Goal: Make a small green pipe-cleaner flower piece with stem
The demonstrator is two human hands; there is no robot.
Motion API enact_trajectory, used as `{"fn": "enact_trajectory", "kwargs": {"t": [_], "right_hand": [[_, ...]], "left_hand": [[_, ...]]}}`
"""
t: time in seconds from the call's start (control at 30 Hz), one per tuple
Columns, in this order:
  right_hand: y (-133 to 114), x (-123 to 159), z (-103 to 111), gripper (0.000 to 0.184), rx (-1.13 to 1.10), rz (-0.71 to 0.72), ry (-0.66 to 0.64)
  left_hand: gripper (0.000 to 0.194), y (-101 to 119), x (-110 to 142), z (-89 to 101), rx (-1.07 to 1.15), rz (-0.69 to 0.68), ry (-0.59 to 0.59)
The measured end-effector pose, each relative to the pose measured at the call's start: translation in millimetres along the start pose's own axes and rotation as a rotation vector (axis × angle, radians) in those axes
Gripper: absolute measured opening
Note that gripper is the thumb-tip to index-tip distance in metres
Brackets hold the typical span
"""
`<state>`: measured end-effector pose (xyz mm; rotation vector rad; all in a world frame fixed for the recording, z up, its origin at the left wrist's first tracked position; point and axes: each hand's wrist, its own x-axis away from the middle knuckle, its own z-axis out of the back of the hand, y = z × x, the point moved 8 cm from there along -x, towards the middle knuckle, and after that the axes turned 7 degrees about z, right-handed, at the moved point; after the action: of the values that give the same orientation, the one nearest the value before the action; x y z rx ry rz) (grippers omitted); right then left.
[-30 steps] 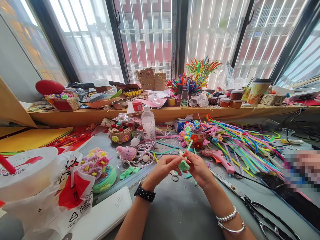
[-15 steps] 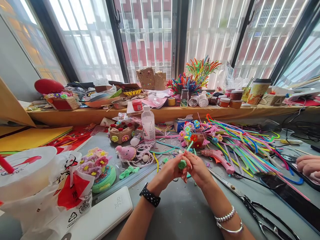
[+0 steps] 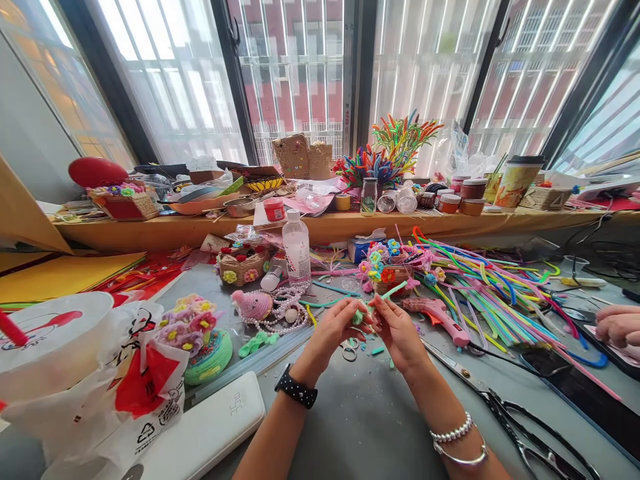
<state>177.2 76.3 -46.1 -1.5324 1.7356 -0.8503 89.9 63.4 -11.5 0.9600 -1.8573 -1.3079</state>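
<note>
Close together over the grey table, both hands work on mint-green pipe cleaner. My left hand (image 3: 337,331), with a dotted black watch strap, pinches a small curled green piece (image 3: 358,317), partly covered by fingers. My right hand (image 3: 399,329), wearing silver bracelets, grips a mint-green pipe cleaner (image 3: 396,290) whose straight end sticks out to the upper right. Whether the two green parts are joined is hidden by the fingertips. Just below lie green scraps (image 3: 377,351) and the ring handles of small scissors (image 3: 349,353). Several finished green pieces (image 3: 259,343) rest to the left.
Right of my hands are a pink glue gun (image 3: 443,317), large scissors (image 3: 483,387), a pipe cleaner bundle (image 3: 500,300) and a phone (image 3: 585,393). Another person's hand (image 3: 617,325) is at far right. A bottle (image 3: 297,250), power bank (image 3: 215,427) and bagged cup (image 3: 55,347) stand left.
My hands have drawn slightly apart and turned. The pipe cleaner's free end has swung down to the right. The scissor rings and scraps beneath now show more.
</note>
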Motion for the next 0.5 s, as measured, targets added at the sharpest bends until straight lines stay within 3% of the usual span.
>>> {"fn": "enact_trajectory", "kwargs": {"t": [0.1,0.2,0.5], "right_hand": [[-1.5,-0.6,0.5,0.027,0.018,0.025,0.0],[-2.7,-0.3,0.1,0.027,0.048,0.048,-0.003],[-5.0,1.9,-5.1,0.027,0.055,0.066,-0.034]], "left_hand": [[0.024,3.9,1.1,11.5,-0.029,-0.029,0.145],[0.021,7.4,3.4,14.9,0.006,-0.073,0.197],[0.012,5.7,4.8,6.5,0.35,-0.023,0.001]]}}
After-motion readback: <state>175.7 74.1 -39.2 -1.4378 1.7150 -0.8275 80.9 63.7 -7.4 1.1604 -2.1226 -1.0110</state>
